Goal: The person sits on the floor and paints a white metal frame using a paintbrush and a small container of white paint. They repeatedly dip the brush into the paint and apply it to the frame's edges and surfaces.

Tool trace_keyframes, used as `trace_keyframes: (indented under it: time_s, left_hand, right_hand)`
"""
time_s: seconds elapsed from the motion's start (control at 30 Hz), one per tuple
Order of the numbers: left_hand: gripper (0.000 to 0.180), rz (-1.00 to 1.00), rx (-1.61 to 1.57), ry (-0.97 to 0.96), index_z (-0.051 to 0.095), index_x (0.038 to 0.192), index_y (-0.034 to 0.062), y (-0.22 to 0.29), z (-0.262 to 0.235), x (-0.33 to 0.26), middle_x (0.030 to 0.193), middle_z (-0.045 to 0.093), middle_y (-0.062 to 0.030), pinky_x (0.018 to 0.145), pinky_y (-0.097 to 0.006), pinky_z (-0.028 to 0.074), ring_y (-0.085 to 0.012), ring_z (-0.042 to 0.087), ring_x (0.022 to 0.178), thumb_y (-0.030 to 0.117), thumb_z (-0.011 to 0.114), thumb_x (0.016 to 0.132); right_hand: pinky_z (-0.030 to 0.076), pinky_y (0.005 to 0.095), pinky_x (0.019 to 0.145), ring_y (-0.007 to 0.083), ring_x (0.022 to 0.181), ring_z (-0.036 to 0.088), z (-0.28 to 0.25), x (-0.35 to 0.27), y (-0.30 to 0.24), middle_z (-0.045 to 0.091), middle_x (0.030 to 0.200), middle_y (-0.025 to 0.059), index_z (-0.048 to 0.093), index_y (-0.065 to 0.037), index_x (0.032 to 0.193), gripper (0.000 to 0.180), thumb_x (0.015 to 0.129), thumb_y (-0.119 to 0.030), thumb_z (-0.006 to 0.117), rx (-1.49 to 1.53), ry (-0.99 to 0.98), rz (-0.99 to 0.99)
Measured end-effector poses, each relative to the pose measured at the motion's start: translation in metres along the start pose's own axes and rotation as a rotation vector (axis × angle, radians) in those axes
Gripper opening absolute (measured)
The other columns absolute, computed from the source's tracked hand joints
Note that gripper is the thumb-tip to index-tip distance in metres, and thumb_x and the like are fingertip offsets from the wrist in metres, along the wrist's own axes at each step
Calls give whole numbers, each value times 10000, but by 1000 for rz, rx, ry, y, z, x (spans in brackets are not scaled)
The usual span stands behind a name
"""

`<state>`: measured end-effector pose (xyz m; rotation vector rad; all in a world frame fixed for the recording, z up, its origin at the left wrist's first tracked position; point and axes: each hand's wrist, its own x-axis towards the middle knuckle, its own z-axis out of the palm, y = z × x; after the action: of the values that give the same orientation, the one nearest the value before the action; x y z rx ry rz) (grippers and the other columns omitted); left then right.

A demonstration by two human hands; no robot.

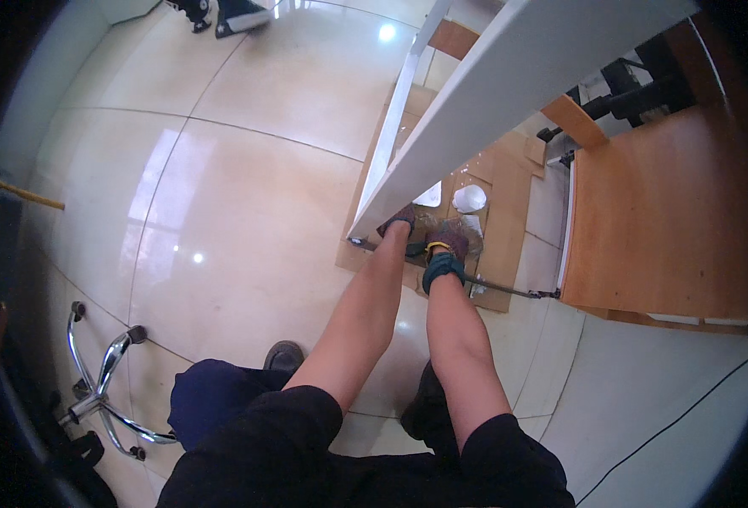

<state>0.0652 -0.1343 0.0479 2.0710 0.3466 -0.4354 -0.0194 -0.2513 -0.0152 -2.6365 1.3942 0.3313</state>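
My left hand (397,222), in a dark glove, reaches down beside the lower end of a white frame (467,93). Its fingers are hidden. To its right, my right hand (448,243) wears a dark maroon glove with a yellow cuff edge, and a teal band (443,269) circles the wrist. Crumpled clear plastic (474,234) bunches around its fingers, which seem closed on it. A thin dark bar (505,288) runs low past both wrists to the wooden unit. Just beyond the hands lie a round white object (470,199) and a flat white piece (430,196).
Flattened cardboard (505,199) with white bits covers the tiled floor under the frame. At right stands a wooden cabinet (662,220), with a black cable (670,423) along the wall. A chrome chair base (96,398) is at lower left. Another person's shoe (240,19) shows at the far left.
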Motion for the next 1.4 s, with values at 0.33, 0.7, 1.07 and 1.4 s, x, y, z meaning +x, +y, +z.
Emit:
trace_keyframes:
  time_s: [0.33,0.7,1.07,1.4]
  left_hand:
    - [298,130,162,-29,633,941,26,-41,40,61,973,634,-229,843,-457,468,-380,611,930,215,476,772]
    - [350,298,80,-91,611,1099,96,-14,3,2,1022,636,-215,846,-435,484,-372,606,976,126,459,785]
    - [471,411,-4,109,530,1260,99,-47,13,40,1171,584,-195,939,-396,437,-305,578,1077,91,430,800]
    - [462,360,-31,73,537,1258,144,-22,22,19,1032,619,-232,839,-441,475,-381,616,927,104,414,815]
  right_hand:
    - [380,419,990,338,1193,499,-9,4,-7,459,1358,160,515,-124,1281,613,798,-501,485,-10,-116,127]
    - [483,432,845,327,1005,614,-85,-18,8,610,1126,196,556,-133,1184,384,821,-257,581,472,230,-1]
    - [476,448,782,378,897,614,-89,39,15,645,958,202,636,-54,976,262,876,-275,537,395,415,-465]
    - [467,433,800,370,930,587,-169,65,55,629,987,185,618,-41,965,187,895,-186,523,226,202,-806]
